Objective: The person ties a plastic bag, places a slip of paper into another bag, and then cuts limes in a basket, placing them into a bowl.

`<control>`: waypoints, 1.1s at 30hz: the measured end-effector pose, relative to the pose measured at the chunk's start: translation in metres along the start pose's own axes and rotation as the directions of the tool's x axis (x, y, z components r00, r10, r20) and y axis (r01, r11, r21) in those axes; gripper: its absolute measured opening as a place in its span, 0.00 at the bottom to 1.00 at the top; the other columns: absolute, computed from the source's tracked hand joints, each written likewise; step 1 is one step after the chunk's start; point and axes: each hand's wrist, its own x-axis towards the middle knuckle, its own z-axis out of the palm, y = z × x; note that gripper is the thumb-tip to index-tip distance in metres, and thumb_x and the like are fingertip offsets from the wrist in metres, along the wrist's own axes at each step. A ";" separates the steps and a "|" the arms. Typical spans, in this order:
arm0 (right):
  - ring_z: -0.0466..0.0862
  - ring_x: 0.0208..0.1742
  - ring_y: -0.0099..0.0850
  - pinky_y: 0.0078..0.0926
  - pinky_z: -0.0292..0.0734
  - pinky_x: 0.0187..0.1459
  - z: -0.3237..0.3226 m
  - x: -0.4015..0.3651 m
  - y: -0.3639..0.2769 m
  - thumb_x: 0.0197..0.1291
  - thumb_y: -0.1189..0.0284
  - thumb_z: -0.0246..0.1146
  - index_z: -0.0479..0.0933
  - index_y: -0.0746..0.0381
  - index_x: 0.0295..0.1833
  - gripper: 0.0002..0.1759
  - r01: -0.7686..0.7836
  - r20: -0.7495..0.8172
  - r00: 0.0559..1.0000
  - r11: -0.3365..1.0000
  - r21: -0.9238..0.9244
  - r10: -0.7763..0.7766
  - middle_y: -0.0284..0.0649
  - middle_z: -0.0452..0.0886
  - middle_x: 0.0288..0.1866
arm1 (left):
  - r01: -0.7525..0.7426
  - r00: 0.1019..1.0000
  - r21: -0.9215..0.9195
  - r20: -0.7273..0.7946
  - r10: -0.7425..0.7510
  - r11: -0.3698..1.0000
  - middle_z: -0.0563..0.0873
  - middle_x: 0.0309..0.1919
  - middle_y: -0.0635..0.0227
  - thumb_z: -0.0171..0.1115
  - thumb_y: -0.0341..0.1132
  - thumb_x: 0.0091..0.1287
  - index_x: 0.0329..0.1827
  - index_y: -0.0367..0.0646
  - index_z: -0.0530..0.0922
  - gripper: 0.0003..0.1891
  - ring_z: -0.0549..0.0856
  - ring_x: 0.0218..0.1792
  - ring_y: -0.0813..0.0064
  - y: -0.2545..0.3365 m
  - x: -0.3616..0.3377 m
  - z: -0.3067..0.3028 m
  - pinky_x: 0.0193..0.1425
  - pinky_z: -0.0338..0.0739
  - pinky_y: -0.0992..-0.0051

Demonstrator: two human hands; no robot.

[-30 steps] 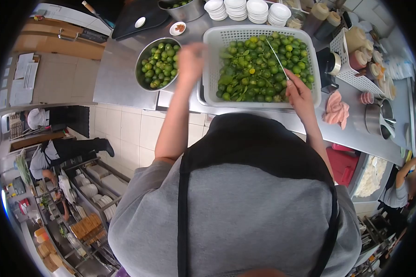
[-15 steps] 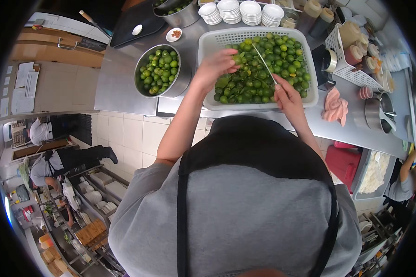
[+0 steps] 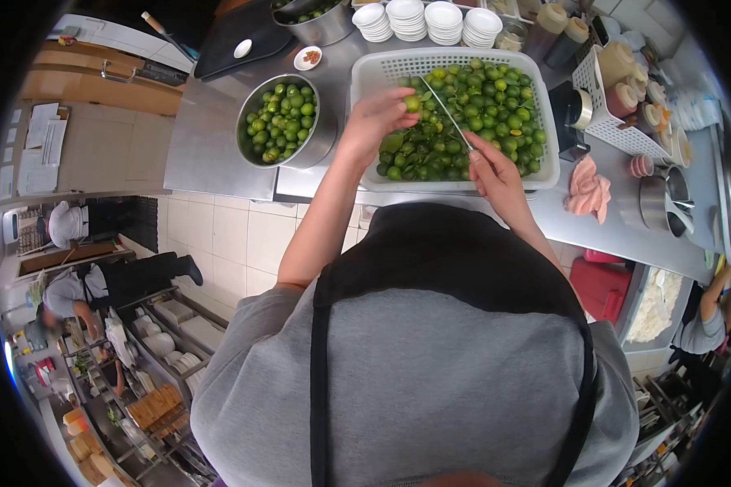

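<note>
A white plastic basket (image 3: 549, 122) full of small green limes (image 3: 495, 93) stands on the steel counter. Over its left part, my left hand (image 3: 382, 122) holds one yellowish-green lime (image 3: 413, 104) at its fingertips. My right hand (image 3: 495, 170) grips the handle of a thin knife (image 3: 448, 114), above the basket's front middle. The blade points up and left, its tip just beyond the held lime and apart from it. To the left of the basket, a round metal bowl (image 3: 323, 134) holds more limes.
Stacked white dishes (image 3: 443, 20) stand behind the basket. A small dish (image 3: 308, 58) of reddish bits and a black tray (image 3: 240, 49) lie back left. A pink cloth (image 3: 588, 188) and a bottle basket (image 3: 605, 114) are at right. Other people are at far left and far right.
The knife and my right hand have shifted left, bringing the blade closer to my left hand. My left hand has barely moved and shows less blur.
</note>
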 end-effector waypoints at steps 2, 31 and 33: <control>0.62 0.21 0.12 0.11 0.58 0.23 0.000 0.000 0.000 0.67 0.69 0.50 0.67 0.58 0.64 0.20 -0.002 -0.001 1.000 1.000 -0.003 0.002 0.26 0.65 0.22 | 0.006 0.997 -0.155 0.082 0.007 0.988 0.80 0.44 0.63 0.55 0.30 0.66 0.54 0.34 0.73 0.15 0.82 0.44 0.71 0.004 -0.003 0.001 0.50 0.79 0.73; 0.81 0.42 0.30 0.22 0.73 0.44 0.010 0.004 -0.014 0.64 0.72 0.53 0.72 0.60 0.59 0.18 0.301 -0.037 0.938 0.865 -0.401 -0.344 0.45 0.80 0.50 | -0.106 0.992 -0.092 -0.084 0.098 0.990 0.83 0.40 0.63 0.58 0.23 0.61 0.46 0.35 0.77 0.10 0.82 0.41 0.76 -0.008 -0.004 0.021 0.50 0.77 0.77; 0.80 0.39 0.30 0.22 0.73 0.42 0.008 0.009 -0.022 0.64 0.72 0.54 0.72 0.59 0.59 0.17 0.222 -0.079 0.956 0.874 -0.432 -0.282 0.45 0.80 0.48 | -0.064 0.995 -0.048 0.068 0.067 0.997 0.84 0.38 0.65 0.57 0.22 0.61 0.47 0.36 0.78 0.11 0.83 0.39 0.79 -0.012 -0.013 0.032 0.47 0.76 0.80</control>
